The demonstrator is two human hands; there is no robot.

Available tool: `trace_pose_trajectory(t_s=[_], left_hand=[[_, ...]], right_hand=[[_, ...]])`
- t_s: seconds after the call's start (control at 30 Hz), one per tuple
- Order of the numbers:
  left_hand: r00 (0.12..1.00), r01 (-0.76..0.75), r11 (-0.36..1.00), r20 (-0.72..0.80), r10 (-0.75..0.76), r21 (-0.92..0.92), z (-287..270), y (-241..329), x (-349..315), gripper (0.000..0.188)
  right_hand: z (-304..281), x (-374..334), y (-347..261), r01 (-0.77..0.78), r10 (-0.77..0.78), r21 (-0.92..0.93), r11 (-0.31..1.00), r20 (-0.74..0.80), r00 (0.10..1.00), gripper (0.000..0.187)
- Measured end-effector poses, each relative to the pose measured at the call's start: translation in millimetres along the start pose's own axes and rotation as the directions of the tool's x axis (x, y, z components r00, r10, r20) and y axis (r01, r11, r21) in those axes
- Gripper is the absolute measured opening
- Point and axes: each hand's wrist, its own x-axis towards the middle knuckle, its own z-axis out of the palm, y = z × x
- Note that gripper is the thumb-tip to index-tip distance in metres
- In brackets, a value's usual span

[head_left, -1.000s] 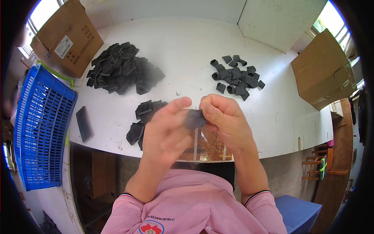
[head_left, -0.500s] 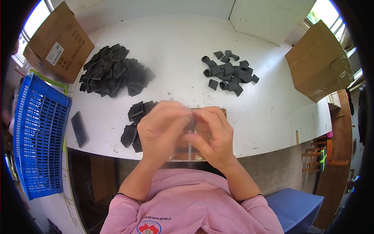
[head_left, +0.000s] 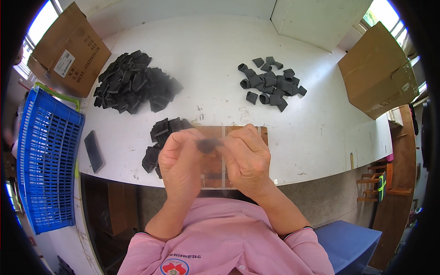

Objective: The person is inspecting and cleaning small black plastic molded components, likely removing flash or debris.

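Observation:
A small black fabric piece (head_left: 207,145) is stretched between my two hands above the table's near edge; it is blurred and a dark round opening seems to face me. My left hand (head_left: 178,160) pinches its left end, and my right hand (head_left: 249,160) grips the right end, fingers bent. Below them lies a brown wooden board (head_left: 211,167) with pale metal strips. Flat black pieces (head_left: 160,131) lie in a small heap beside my left hand, partly hidden by it. Farther back are a larger black heap (head_left: 126,82) on the left and rolled black fabric tubes (head_left: 270,84) on the right.
A dark phone (head_left: 93,151) lies at the table's left edge, by a blue plastic basket (head_left: 48,160). Cardboard boxes stand at the back left (head_left: 68,50) and right (head_left: 378,73). A blue bin (head_left: 346,245) is below the table, right of me.
My hands have turned and moved slightly apart, with the fingers now closed at both ends of the black piece. More of the piece and of the wooden board shows.

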Motion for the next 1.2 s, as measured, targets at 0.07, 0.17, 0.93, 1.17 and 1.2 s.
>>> trace_pose_trajectory(t_s=[0.07, 0.17, 0.93, 1.17, 1.2], left_hand=[[0.999, 0.026, 0.996, 0.024, -0.028, 0.084, -3.2, 3.3, 1.6, 0.012], [0.990, 0.035, 0.948, 0.119, -0.076, 0.317, -2.7, 11.4, 7.4, 0.017], [0.971, -0.234, -0.214, 0.241, 0.005, 0.949, -135.5, 5.6, -58.3, 0.035], [0.934, -0.318, -0.376, 0.356, 0.035, 0.870, -150.2, -4.8, -54.3, 0.019], [0.933, -0.319, -0.377, 0.358, 0.038, 0.870, -146.7, -3.0, -53.8, 0.019]], right_hand=[[1.0, -1.1, 0.6, -0.016, 0.017, -0.042, 0.999, 0.011, 1.000, 0.014], [-8.2, 4.0, -5.8, -0.232, 0.223, 0.090, 0.969, 0.096, 0.970, 0.013], [-13.3, 27.3, -6.7, -0.291, 0.230, 0.130, 0.948, 0.352, 0.907, 0.017], [-27.7, 60.7, 28.0, -0.501, 0.624, 0.525, 0.688, -0.076, 0.777, 0.020], [-31.9, 51.4, 26.8, -0.527, 0.637, 0.429, 0.734, -0.167, 0.752, 0.019]])
